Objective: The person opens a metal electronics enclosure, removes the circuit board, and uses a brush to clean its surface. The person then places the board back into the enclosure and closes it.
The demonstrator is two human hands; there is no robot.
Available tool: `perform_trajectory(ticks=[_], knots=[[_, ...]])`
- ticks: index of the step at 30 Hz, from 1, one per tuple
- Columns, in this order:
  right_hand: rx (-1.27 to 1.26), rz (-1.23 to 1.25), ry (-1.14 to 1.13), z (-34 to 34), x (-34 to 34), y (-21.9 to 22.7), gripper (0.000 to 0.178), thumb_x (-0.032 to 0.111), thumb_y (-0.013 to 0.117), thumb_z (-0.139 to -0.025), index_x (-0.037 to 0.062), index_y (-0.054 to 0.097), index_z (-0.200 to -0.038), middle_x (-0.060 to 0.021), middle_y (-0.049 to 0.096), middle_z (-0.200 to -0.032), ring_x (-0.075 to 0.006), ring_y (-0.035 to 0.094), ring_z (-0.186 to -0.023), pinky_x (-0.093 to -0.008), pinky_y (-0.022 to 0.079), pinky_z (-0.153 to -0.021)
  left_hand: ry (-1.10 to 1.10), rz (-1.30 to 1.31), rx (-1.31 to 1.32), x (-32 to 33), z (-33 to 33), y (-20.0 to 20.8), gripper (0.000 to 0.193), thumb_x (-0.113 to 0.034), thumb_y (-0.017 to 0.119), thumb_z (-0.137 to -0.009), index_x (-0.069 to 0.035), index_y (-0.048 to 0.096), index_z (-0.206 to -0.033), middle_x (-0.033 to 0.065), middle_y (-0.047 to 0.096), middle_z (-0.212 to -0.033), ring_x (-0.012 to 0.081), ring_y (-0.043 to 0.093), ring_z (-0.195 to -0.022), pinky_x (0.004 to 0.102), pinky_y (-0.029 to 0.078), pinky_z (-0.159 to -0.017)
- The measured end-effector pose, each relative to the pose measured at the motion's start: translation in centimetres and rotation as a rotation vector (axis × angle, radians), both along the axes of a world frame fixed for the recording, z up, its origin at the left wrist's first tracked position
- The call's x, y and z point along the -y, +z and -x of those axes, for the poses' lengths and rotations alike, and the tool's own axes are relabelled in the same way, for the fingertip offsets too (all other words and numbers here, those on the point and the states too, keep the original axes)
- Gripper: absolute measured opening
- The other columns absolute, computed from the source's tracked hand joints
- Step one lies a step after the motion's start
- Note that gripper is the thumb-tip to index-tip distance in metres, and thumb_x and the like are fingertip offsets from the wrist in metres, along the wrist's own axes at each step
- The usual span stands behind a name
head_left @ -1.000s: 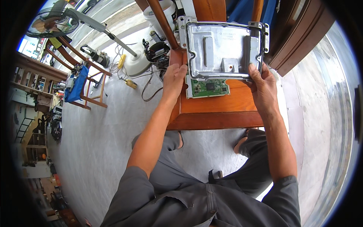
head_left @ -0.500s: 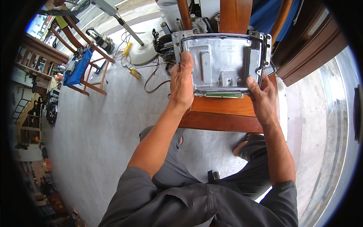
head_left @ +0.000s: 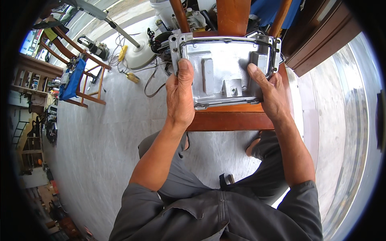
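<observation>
Between my hands is a silver cast-metal housing cover (head_left: 221,72), its hollow inner side facing up, with raised blocks inside and a dark seal line along its rim. My left hand (head_left: 181,94) grips its left edge, thumb on top and the fingers hidden beneath. On the right edge, my right hand (head_left: 271,90) holds it with the thumb reaching over the inner wall. The cover is held above the seat of a wooden chair (head_left: 229,120). Whatever lies under the cover is hidden.
Behind the chair are a white bucket (head_left: 163,12), bottles and a dark bowl of parts. A white stand base (head_left: 140,54), cables and a yellow-handled tool (head_left: 132,77) are on the floor at left. Farther left stands another wooden chair (head_left: 98,86) with a blue cloth (head_left: 72,82).
The cover and both hands have shifted left in view, along with the surroundings. The cover's tilt has changed, and the green circuit board edge below it no longer shows.
</observation>
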State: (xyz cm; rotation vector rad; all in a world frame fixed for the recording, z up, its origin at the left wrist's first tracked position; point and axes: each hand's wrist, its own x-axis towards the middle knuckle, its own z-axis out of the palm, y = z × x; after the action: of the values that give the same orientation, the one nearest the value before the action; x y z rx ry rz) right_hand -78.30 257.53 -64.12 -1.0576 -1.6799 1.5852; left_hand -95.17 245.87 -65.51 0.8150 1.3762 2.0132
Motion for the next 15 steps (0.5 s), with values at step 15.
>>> perform_trajectory(ticks=[15], knots=[[0.067, -0.081, 0.069, -0.2, -0.9, -0.9, 0.049, 0.049, 0.076, -0.085, 0.0012, 0.072, -0.093, -0.0044, 0.066, -0.069, -0.0109, 0.061, -0.061, -0.0266, 0.049, -0.057, -0.004, 0.058, 0.021, 0.1, 0.3, 0.3, 0.049, -0.057, 0.046, -0.103, -0.015, 0.044, -0.078, -0.0083, 0.034, -0.08, 0.0049, 0.031, -0.079, 0.0221, 0.032, -0.076]])
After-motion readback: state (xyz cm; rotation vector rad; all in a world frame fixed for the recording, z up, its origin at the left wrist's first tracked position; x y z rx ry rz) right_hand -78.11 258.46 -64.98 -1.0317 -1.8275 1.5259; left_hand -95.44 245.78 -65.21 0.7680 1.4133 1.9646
